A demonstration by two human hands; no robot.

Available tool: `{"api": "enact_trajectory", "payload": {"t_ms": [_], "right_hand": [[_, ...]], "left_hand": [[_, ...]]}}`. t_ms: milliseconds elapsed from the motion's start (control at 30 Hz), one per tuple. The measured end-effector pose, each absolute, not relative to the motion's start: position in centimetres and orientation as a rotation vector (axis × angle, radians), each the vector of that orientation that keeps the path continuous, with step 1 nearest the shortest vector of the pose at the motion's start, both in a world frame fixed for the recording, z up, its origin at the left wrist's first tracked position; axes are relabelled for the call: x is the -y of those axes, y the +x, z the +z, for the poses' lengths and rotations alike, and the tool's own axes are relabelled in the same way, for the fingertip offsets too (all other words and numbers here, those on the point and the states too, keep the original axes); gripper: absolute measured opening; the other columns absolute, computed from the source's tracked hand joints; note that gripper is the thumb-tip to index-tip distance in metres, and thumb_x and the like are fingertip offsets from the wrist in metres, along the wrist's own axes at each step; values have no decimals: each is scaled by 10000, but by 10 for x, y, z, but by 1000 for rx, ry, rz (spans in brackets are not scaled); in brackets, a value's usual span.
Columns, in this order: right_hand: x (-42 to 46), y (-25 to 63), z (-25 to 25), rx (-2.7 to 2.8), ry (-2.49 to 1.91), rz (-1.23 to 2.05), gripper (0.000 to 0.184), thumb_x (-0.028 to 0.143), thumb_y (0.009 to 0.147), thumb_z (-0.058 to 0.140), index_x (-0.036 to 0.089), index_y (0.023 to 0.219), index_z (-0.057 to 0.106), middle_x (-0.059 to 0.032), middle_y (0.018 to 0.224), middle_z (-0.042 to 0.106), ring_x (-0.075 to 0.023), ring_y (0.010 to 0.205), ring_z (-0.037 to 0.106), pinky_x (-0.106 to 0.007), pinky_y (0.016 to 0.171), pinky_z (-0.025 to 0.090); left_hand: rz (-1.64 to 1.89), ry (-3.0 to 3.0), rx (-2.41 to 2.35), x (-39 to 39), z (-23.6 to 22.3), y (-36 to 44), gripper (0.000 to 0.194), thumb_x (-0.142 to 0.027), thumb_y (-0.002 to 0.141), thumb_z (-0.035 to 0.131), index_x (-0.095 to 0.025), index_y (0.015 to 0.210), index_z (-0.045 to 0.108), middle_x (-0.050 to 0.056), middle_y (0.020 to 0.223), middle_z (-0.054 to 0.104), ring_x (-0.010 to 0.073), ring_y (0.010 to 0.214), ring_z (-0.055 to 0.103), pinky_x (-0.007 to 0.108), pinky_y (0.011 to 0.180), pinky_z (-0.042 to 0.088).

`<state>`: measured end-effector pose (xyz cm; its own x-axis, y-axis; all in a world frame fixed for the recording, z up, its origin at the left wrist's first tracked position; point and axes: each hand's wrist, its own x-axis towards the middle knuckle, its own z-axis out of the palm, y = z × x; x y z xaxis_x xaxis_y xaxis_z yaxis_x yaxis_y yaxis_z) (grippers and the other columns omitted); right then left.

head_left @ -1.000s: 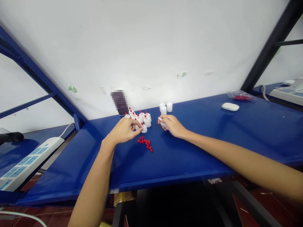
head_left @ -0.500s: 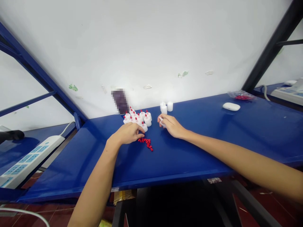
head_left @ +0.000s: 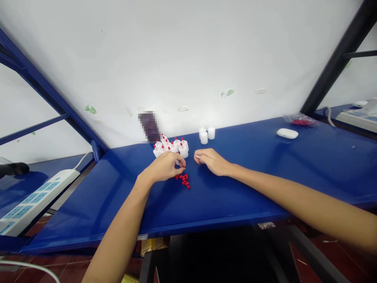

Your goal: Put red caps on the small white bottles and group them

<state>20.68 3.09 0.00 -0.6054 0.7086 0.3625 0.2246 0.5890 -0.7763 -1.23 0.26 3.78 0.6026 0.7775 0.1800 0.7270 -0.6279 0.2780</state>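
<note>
My left hand (head_left: 166, 166) hovers at the near edge of a group of small white bottles (head_left: 183, 150) with red tips. Its thumb and fingertips are curled together in a pinch, and whatever is between them cannot be made out. Just below those fingertips lies a loose pile of small red caps (head_left: 185, 182). To the right, my right hand (head_left: 212, 160) is closed around a small white bottle (head_left: 198, 157), mostly hidden by the fingers. Behind it, three white bottles without red tips (head_left: 204, 137) stand near the wall.
The blue table (head_left: 235, 196) runs along a white wall. On its right are a white rounded case (head_left: 287, 133) and a clear bag with red pieces (head_left: 301, 120). A pixelated dark object (head_left: 150, 126) leans at the wall. A power strip (head_left: 38, 200) lies at left.
My left hand has shifted slightly right, over part of the red caps. My right hand has lowered and turned a little, so its bottle shows less.
</note>
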Motion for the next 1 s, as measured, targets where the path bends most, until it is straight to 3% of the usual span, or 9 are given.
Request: {"api": "enact_trajectory", "payload": {"t_ms": [133, 233, 433, 633, 867, 1000], "right_hand": [[-28, 206, 0, 2124, -648, 1012, 326, 273, 892, 315, 193, 607, 451, 10, 606, 446, -142, 606, 419, -288, 630, 315], [-28, 206, -2, 2092, -593, 1049, 402, 331, 929, 289, 194, 587, 450, 15, 566, 426, -135, 567, 400, -289, 608, 312], [-28, 209, -2, 2070, -584, 1006, 342, 365, 886, 402, 196, 592, 451, 12, 579, 460, -137, 568, 428, -282, 581, 325], [-30, 210, -2, 2134, -615, 951, 336, 362, 870, 441, 191, 580, 433, 28, 554, 391, -119, 545, 360, -269, 546, 283], [-26, 209, 1, 2036, -616, 935, 147, 232, 832, 438, 188, 826, 578, 13, 683, 548, -144, 631, 470, -260, 607, 359], [-25, 209, 4, 2076, -625, 871, 170, 179, 792, 440, 198, 880, 584, 5, 780, 619, -155, 685, 518, -268, 658, 380]], "left_hand": [[1007, 2591, -1141, 4, 39, 7, 95, -244, 830, 646, -184, 860, 713, 6, 723, 686, 105, 603, 568, 232, 581, 433], [1203, 2543, -1026, 8, 37, 18, 101, -239, 848, 641, -170, 870, 711, 30, 754, 704, 117, 651, 600, 241, 595, 452], [1186, 2488, -1011, 9, 29, 22, 78, -204, 839, 634, -170, 862, 701, 37, 808, 735, 124, 687, 643, 243, 606, 474], [1246, 2491, -972, 6, 17, 27, 356, -122, 825, 597, -177, 1176, 590, 35, 895, 745, 117, 744, 678, 230, 649, 501], [1264, 2748, -1000, 5, 4, 28, 318, -129, 856, 546, -196, 1160, 606, 33, 908, 711, 118, 723, 633, 252, 674, 525], [1211, 2755, -991, 5, 1, 29, 319, -135, 866, 546, -211, 1170, 605, 32, 914, 705, 129, 757, 645, 260, 701, 531]]}}
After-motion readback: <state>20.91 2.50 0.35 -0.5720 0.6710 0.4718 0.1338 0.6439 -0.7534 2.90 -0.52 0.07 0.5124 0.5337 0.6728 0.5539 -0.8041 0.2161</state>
